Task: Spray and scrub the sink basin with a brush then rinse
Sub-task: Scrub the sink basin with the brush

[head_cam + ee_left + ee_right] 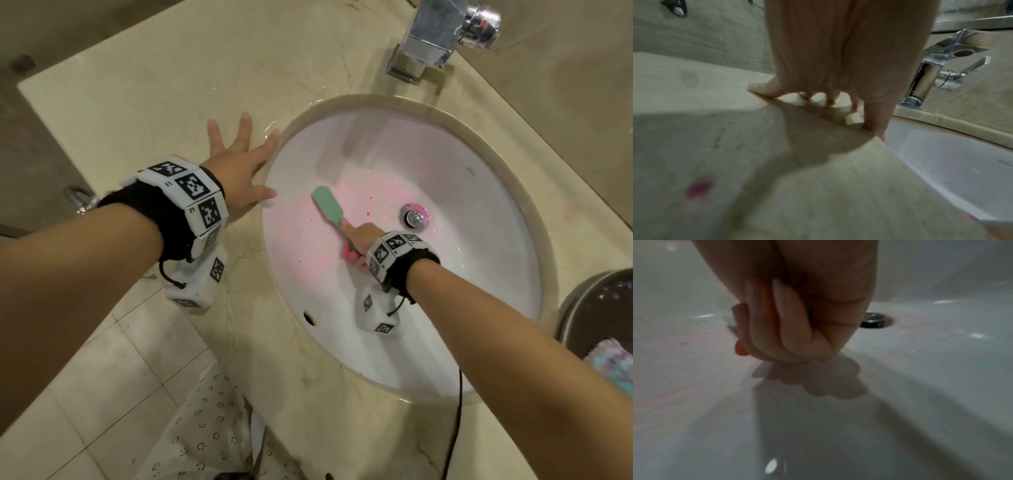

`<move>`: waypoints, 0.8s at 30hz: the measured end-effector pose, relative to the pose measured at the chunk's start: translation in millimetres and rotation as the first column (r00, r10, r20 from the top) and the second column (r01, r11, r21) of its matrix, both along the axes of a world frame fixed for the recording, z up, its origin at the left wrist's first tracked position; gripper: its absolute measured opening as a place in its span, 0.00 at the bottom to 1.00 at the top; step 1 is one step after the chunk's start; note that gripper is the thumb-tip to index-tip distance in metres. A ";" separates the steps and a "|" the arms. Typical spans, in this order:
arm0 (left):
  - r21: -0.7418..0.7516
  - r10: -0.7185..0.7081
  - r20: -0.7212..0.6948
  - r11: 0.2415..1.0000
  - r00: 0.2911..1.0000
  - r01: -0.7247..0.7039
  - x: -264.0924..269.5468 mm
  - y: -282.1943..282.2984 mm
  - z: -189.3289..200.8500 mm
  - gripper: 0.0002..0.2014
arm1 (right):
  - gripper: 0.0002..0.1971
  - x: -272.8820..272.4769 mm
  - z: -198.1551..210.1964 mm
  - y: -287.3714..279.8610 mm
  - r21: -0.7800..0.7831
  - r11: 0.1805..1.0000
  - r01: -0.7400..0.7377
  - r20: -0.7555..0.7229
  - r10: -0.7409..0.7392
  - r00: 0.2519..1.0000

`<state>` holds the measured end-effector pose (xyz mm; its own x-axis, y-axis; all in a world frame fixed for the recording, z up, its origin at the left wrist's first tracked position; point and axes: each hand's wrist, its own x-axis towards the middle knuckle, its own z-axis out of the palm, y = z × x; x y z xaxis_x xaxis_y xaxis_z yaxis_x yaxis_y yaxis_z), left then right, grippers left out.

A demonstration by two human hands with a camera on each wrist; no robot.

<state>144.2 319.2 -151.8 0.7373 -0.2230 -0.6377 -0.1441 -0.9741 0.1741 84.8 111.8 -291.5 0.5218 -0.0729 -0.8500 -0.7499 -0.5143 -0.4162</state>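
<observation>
Basin (pixel 479 192) pink-speckled, brush (pixel 327 204) inside, gripped

A white oval sink basin (pixel 462 205), sunk into the pale stone surface (pixel 154 85), is speckled and smeared with pink. The brush (pixel 327 204) has a flat mint-green head and a pink handle; its head lies on the basin wall just ahead of the grip, left of the chrome drain (pixel 414 216).

Right hand (pixel 359 236) around green brush (pixel 327 204) in sink basin (pixel 479 205) (pink-speckled)
</observation>
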 end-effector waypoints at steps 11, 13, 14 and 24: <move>-0.008 0.004 -0.015 1.000 1.000 -0.005 0.9 0.5 -1.5 0.39 | 0.31 -59.3 6.2 -43.9 0.190 0.854 -0.485 -0.285 0.521 0.805; -0.003 -0.002 -0.017 1.000 1.000 0.002 1.4 0.9 -2.3 0.39 | 0.31 -61.4 11.0 -62.3 0.079 0.836 -0.543 -0.266 0.543 0.797; 0.000 -0.006 -0.017 1.000 1.000 0.006 1.9 1.4 -3.1 0.40 | 0.31 -60.7 13.9 -69.8 0.022 0.836 -0.549 -0.253 0.536 0.806; 0.001 -0.005 -0.018 1.000 1.000 0.005 2.1 0.6 -3.4 0.40 | 0.32 -28.1 16.0 -76.2 -0.296 0.911 -0.289 -0.063 0.283 0.957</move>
